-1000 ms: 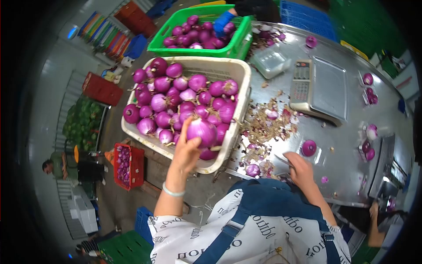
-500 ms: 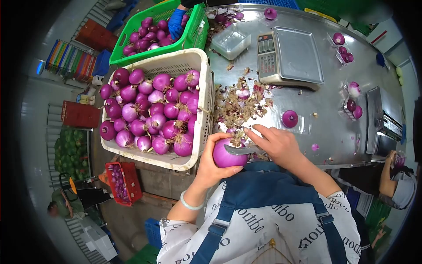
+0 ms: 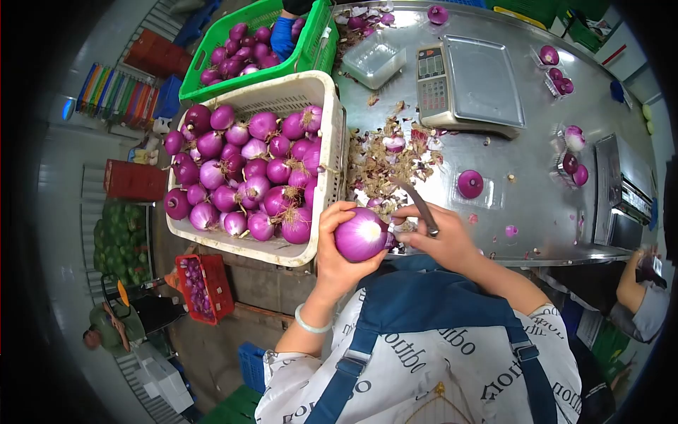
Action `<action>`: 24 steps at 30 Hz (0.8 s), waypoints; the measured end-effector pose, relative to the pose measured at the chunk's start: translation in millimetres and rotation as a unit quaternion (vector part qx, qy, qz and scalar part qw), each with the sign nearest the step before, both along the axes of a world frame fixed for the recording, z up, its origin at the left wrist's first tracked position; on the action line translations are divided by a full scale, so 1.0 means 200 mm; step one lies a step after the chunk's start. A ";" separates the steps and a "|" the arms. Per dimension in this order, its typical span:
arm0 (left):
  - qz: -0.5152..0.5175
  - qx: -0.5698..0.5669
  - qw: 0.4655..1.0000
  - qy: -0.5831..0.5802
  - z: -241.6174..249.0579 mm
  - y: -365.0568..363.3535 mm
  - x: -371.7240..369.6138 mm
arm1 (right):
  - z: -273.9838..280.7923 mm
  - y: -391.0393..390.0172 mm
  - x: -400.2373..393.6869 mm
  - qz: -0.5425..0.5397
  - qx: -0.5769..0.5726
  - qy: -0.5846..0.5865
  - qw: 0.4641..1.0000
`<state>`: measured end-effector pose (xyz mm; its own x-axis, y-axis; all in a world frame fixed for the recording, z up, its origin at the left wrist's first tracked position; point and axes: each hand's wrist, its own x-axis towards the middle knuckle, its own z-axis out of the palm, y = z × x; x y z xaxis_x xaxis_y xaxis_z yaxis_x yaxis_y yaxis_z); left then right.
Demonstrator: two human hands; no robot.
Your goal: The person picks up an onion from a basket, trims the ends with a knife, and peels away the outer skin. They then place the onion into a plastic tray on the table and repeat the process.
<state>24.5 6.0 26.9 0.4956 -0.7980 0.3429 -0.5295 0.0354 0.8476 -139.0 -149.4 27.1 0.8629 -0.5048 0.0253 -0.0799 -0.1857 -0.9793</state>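
A large purple onion (image 3: 359, 237) rests in my left hand (image 3: 335, 256), whose fingers wrap round its left side; a pale cut end faces up. My right hand (image 3: 446, 239) grips a small curved knife (image 3: 419, 201), its blade pointing up and away from the onion. The thumb and fingertips of that hand are close to the onion's right side, near bits of skin. Beyond both hands lies a heap of dry onion skins and roots (image 3: 387, 161) on the metal table (image 3: 487, 159).
At my left stands a white crate (image 3: 326, 177) full of onions. Behind it, a blue-gloved hand (image 3: 284, 39) of another person reaches into a green crate (image 3: 326, 44). A scale (image 3: 483, 78), a plastic tray (image 3: 373, 61) and a single onion (image 3: 470, 184) sit on the table.
The knife has left the onion's top and swung upright in my right hand. My left hand has turned the onion so its pale cut end shows.
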 end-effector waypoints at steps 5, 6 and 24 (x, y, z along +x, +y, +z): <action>-0.024 -0.002 0.997 -0.074 0.00 -0.03 -0.01 | 0.02 -0.01 0.05 0.022 0.206 0.070 0.976; -0.019 0.010 0.996 -0.088 0.00 -0.03 -0.02 | 0.02 0.00 0.06 0.021 0.231 0.058 0.971; -0.068 -0.105 0.660 0.741 -0.15 -0.06 -0.12 | -0.09 -0.07 -0.05 -0.058 -0.470 -0.033 0.880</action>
